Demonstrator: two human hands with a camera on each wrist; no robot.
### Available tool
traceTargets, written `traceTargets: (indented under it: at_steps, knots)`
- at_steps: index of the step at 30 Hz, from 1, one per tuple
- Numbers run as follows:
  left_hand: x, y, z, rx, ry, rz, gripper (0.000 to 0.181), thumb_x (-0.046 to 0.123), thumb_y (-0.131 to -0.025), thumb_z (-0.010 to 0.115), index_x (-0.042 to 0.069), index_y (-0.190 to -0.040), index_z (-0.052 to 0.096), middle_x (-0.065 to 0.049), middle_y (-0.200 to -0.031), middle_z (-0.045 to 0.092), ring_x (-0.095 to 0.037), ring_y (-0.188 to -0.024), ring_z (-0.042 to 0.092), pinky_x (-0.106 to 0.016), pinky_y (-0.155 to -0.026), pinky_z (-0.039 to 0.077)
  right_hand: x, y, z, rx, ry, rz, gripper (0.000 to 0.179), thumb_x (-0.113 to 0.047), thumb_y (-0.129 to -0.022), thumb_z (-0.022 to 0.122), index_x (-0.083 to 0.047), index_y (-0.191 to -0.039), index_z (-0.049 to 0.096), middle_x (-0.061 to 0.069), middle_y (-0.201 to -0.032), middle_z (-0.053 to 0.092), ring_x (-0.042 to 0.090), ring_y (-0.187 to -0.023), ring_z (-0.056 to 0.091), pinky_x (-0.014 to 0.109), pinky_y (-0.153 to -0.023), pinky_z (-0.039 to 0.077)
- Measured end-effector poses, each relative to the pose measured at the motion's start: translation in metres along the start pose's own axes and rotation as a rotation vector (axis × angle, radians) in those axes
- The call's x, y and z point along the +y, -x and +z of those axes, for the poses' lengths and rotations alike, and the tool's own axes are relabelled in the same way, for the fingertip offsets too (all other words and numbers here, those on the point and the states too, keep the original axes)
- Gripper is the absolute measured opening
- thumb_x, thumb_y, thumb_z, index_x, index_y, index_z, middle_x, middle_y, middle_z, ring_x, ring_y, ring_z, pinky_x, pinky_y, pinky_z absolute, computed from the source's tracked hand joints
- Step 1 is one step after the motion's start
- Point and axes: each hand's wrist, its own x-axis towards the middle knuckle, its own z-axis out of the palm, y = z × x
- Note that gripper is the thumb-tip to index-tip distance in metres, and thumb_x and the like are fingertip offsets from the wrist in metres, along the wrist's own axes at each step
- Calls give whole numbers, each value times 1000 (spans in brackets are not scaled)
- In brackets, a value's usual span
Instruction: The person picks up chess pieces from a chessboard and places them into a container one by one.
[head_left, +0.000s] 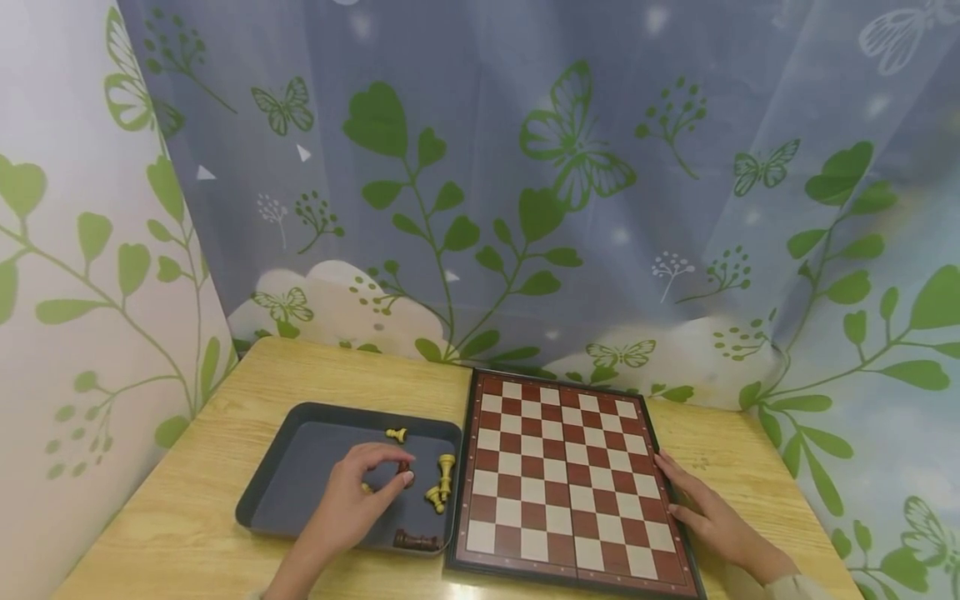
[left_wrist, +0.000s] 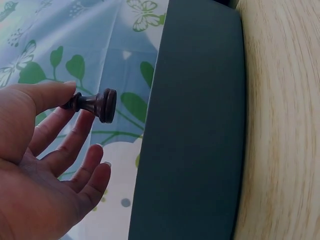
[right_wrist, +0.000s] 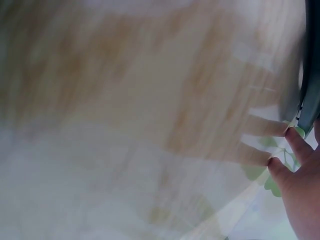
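Observation:
My left hand (head_left: 352, 496) pinches a dark brown chess piece (left_wrist: 92, 105) between thumb and fingertips, above the dark grey tray (head_left: 288, 475). In the left wrist view the piece lies sideways, its round base pointing away from the fingers and its top hidden under the thumb and fingertips. The other fingers of that hand (left_wrist: 55, 165) are spread loosely. To the right of the tray lies a flat red-and-white chessboard (head_left: 567, 471). My right hand (head_left: 708, 517) rests at the board's right edge with fingers extended; the right wrist view shows its fingertips beside the dark edge.
Inside the tray lie a small yellow chess piece (head_left: 396, 434), a taller yellow piece (head_left: 446, 471), another short yellow one (head_left: 435, 499) and a dark piece (head_left: 416, 541). The wooden table (head_left: 187, 483) borders a patterned curtain (head_left: 480, 167) behind.

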Motion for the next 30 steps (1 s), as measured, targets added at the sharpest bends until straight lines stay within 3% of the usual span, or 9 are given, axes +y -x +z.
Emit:
traceTargets:
  at_steps: [3, 10, 19, 30]
  knots:
    - [0, 0, -1, -23, -11, -9, 25, 11, -87, 81, 30, -102, 77, 12, -108, 71, -27, -122, 56, -59, -103, 42, 2, 1, 1, -9, -5, 11, 63, -4, -101, 58, 4, -157, 30, -21, -163, 12, -18, -145, 10, -2, -105, 15]
    - [-1, -2, 0, -62, -35, -26, 26, 8, -86, 81, 29, -101, 77, 12, -107, 71, -25, -119, 57, -57, -105, 40, 3, 0, 0, -16, 4, 16, 64, -4, -102, 57, 1, -159, 29, -2, -168, 18, -16, -146, 11, -2, -105, 15]
    - [-3, 2, 4, -71, -53, 42, 23, 7, -86, 81, 25, -99, 78, 12, -105, 71, -27, -115, 60, -60, -105, 41, 2, 1, -1, -8, 15, 1, 64, -3, -101, 58, 3, -158, 30, -12, -167, 15, -15, -146, 11, -2, -106, 15]
    - [-3, 0, 8, -77, -65, 39, 21, 7, -86, 82, 22, -99, 79, 13, -104, 71, -28, -116, 59, -60, -105, 40, 0, 0, -2, -16, -5, 20, 63, -6, -102, 57, 4, -158, 29, -13, -166, 15, -17, -145, 11, -2, -105, 15]
